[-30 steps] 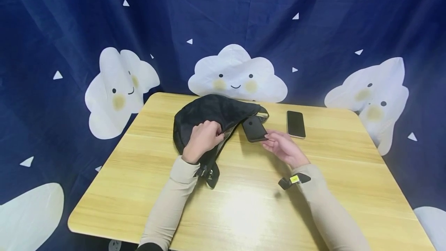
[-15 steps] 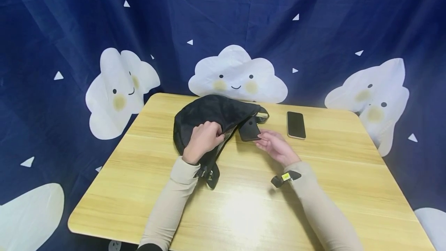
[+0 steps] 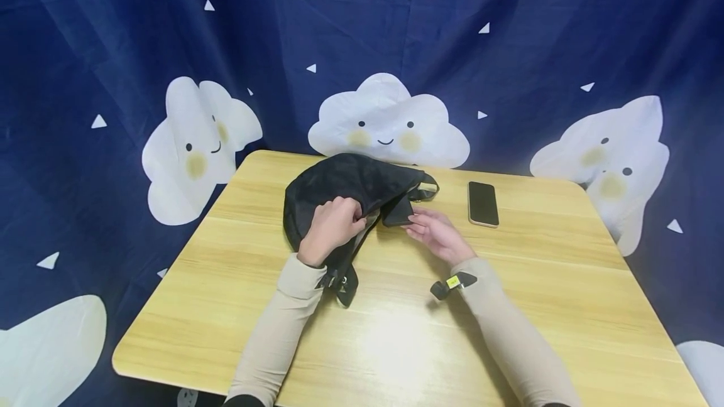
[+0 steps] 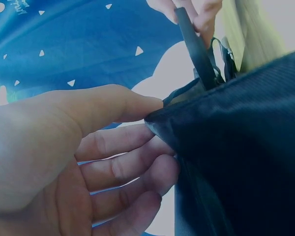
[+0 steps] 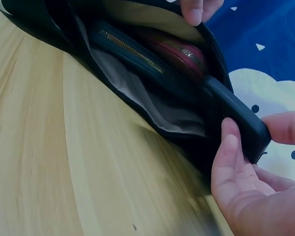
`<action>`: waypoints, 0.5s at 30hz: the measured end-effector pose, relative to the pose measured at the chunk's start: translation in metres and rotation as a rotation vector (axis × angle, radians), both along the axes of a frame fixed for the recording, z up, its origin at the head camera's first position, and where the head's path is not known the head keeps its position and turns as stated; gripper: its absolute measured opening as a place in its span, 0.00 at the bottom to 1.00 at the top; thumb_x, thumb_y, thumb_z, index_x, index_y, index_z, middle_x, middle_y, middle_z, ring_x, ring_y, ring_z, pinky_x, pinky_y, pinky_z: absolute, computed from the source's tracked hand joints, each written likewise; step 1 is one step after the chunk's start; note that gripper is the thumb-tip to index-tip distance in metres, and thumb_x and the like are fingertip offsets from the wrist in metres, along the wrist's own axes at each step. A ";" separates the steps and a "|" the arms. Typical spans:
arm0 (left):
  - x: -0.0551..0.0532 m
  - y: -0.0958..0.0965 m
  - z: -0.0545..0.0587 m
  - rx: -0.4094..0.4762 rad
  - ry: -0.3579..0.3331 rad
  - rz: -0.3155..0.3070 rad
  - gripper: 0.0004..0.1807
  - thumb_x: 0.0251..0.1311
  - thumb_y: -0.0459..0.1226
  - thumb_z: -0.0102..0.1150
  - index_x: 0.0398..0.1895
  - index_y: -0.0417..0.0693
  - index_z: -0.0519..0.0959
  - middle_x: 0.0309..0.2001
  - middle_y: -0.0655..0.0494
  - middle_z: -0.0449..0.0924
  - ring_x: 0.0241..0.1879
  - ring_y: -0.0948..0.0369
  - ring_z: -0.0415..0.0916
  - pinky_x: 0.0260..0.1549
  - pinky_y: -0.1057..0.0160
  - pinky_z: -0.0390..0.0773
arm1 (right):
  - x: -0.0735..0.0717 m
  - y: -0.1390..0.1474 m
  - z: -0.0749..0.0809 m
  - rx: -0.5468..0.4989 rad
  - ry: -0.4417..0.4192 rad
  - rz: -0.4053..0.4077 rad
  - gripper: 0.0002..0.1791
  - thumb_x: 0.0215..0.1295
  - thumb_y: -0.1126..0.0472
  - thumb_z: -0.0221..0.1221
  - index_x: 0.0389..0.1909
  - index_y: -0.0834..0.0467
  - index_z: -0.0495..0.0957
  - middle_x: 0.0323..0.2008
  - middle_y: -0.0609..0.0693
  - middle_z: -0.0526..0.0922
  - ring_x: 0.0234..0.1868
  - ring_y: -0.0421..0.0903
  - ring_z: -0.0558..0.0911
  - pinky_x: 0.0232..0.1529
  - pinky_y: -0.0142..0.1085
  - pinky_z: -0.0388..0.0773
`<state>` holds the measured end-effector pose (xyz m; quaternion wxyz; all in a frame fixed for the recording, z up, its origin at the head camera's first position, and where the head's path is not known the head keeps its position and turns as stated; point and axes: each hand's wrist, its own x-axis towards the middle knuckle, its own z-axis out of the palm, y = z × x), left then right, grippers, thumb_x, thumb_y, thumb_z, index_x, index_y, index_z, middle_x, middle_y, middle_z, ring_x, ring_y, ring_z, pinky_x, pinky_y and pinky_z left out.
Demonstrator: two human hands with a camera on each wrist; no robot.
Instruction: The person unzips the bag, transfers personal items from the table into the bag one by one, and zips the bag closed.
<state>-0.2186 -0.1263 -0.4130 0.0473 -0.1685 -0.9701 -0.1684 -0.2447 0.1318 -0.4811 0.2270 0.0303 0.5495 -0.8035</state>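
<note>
A black fabric bag (image 3: 339,184) lies on its side on the table, its mouth facing right. My left hand (image 3: 335,223) pinches the rim of that mouth between thumb and fingers and lifts it. At the opening my right hand (image 3: 440,237) grips the outer end of a flat black rectangular device (image 5: 238,115) with rounded edges. The device's far end is inside the bag's mouth. Deeper in the bag, the right wrist view shows a dark pouch (image 5: 150,71) with a gold zipper and a red zipped item (image 5: 182,56). Their lower parts are hidden.
A smartphone (image 3: 483,203) lies screen up to the right of the bag. The bag's strap end with a buckle (image 3: 345,286) trails toward me, and a loop (image 3: 428,188) sticks out at its right tip. A blue cloud-patterned curtain (image 3: 271,30) hangs behind the wooden table (image 3: 226,294).
My right hand has moved left with the black device, which has gone partly into the bag's mouth. The left hand keeps its hold on the rim in place.
</note>
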 end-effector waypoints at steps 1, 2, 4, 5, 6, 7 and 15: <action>0.000 0.000 0.000 -0.002 0.000 0.000 0.25 0.65 0.44 0.66 0.11 0.57 0.68 0.15 0.63 0.60 0.17 0.61 0.65 0.18 0.61 0.59 | -0.001 -0.001 0.000 -0.002 0.002 0.000 0.33 0.76 0.72 0.47 0.78 0.70 0.50 0.45 0.45 0.87 0.43 0.39 0.88 0.53 0.31 0.82; 0.000 0.001 0.000 -0.001 0.001 0.000 0.25 0.65 0.44 0.66 0.11 0.56 0.67 0.15 0.63 0.59 0.16 0.61 0.64 0.18 0.61 0.59 | -0.001 -0.003 0.000 -0.002 0.006 0.002 0.33 0.77 0.72 0.47 0.78 0.70 0.50 0.46 0.45 0.87 0.44 0.39 0.88 0.53 0.31 0.82; 0.000 0.001 0.001 0.000 0.004 0.000 0.26 0.65 0.44 0.66 0.11 0.56 0.66 0.15 0.63 0.58 0.16 0.61 0.64 0.18 0.61 0.59 | -0.003 -0.005 0.000 -0.003 0.011 0.000 0.33 0.77 0.72 0.48 0.78 0.70 0.50 0.49 0.47 0.86 0.44 0.39 0.88 0.54 0.31 0.82; 0.000 0.001 0.001 0.000 0.007 0.001 0.26 0.65 0.44 0.66 0.11 0.56 0.66 0.15 0.63 0.58 0.16 0.61 0.64 0.18 0.61 0.59 | -0.003 -0.007 0.000 -0.004 0.013 -0.001 0.33 0.76 0.72 0.48 0.78 0.70 0.50 0.51 0.49 0.85 0.45 0.39 0.88 0.55 0.32 0.81; 0.000 0.001 0.001 0.001 0.007 0.002 0.26 0.65 0.44 0.66 0.11 0.56 0.66 0.15 0.63 0.58 0.16 0.61 0.64 0.18 0.61 0.59 | -0.004 -0.008 0.000 -0.003 0.015 -0.002 0.33 0.77 0.72 0.48 0.79 0.70 0.50 0.54 0.50 0.84 0.45 0.39 0.88 0.56 0.32 0.81; 0.000 0.002 0.001 0.002 0.007 0.001 0.26 0.65 0.43 0.67 0.11 0.56 0.66 0.15 0.63 0.58 0.16 0.61 0.64 0.18 0.61 0.59 | -0.005 -0.009 0.000 -0.004 0.015 -0.003 0.34 0.77 0.72 0.48 0.79 0.70 0.49 0.56 0.52 0.83 0.45 0.39 0.88 0.57 0.32 0.81; 0.001 0.002 0.001 -0.008 0.007 0.006 0.25 0.65 0.44 0.66 0.11 0.56 0.69 0.14 0.63 0.62 0.16 0.60 0.69 0.17 0.61 0.61 | -0.011 -0.021 -0.003 -0.013 -0.019 -0.034 0.34 0.77 0.73 0.47 0.79 0.69 0.47 0.55 0.54 0.75 0.46 0.42 0.86 0.57 0.31 0.81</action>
